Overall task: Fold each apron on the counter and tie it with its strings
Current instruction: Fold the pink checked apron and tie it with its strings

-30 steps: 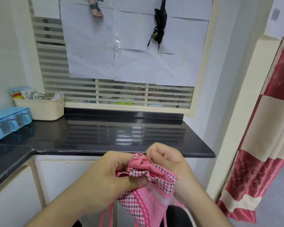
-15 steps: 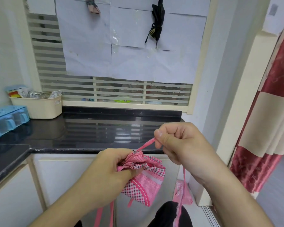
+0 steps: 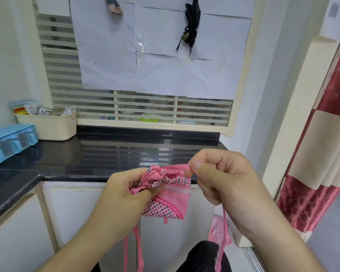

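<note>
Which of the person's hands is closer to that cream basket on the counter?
Left. The left hand grips the folded apron on the side toward the cream basket; the right hand, pinching the pink string, lies farther away.

Pink apron (image 3: 168, 201) with checked trim, black counter (image 3: 106, 156), cream basket (image 3: 53, 126), blue tray (image 3: 10, 142).

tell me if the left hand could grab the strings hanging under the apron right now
Probably not yet: the left hand grips the bunched apron, so it is busy, though the hanging strings dangle unblocked just below it.
</note>
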The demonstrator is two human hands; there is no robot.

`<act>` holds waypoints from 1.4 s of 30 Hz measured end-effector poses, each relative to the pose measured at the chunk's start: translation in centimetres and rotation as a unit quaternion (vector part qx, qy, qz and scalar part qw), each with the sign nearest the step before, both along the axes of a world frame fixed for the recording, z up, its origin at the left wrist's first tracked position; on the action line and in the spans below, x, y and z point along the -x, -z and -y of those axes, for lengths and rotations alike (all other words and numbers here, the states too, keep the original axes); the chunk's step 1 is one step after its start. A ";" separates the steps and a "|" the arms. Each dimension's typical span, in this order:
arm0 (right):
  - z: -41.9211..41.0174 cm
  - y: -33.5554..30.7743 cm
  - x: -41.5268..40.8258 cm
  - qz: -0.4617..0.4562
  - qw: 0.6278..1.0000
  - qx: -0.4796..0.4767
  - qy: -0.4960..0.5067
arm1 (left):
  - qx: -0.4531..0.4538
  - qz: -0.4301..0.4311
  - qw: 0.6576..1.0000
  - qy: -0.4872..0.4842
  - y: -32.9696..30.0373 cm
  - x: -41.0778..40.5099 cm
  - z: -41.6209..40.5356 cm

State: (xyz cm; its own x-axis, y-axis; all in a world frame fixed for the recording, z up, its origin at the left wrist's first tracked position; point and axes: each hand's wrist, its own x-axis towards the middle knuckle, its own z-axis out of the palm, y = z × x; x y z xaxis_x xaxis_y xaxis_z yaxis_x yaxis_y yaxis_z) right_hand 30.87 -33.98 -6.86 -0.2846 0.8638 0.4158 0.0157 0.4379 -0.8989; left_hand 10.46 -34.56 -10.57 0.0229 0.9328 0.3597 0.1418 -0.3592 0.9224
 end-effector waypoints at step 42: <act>-0.7 4.9 0.9 -0.025 0.996 0.084 0.007 | -0.175 -0.248 0.948 0.099 3.7 1.3 -0.4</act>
